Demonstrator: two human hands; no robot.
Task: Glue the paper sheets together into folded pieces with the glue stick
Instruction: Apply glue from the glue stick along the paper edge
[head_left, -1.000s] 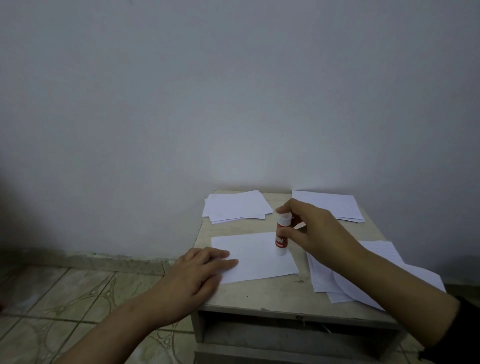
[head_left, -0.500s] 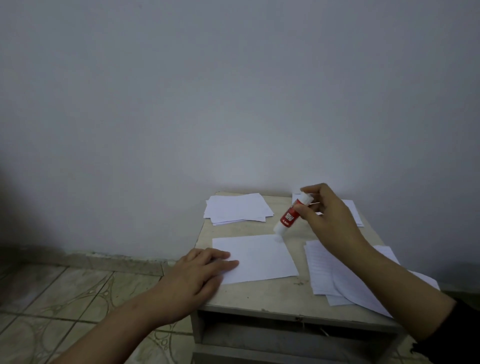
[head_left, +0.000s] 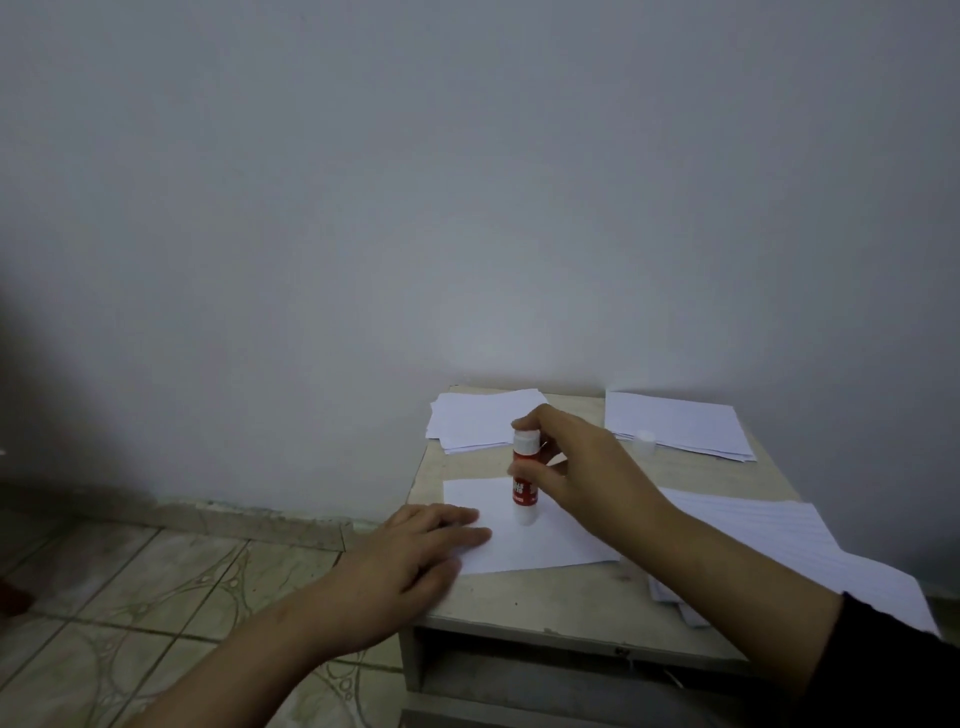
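A white paper sheet (head_left: 540, 545) lies flat at the middle of the small table (head_left: 550, 608). My right hand (head_left: 576, 467) grips a red and white glue stick (head_left: 524, 478), held upright with its lower end touching the sheet near its middle. My left hand (head_left: 415, 556) rests flat on the sheet's left edge, fingers straight. The glue stick's white cap (head_left: 645, 440) stands on the table by the back right stack.
A stack of white sheets (head_left: 478, 421) sits at the back left of the table, another stack (head_left: 680, 426) at the back right. Lined sheets (head_left: 789, 545) overhang the right front edge. The wall is close behind. Tiled floor (head_left: 156, 597) lies to the left.
My right hand swung the glue stick from the sheet's back right corner, where it was tilted, to the sheet's middle, now upright. My left hand stayed in place.
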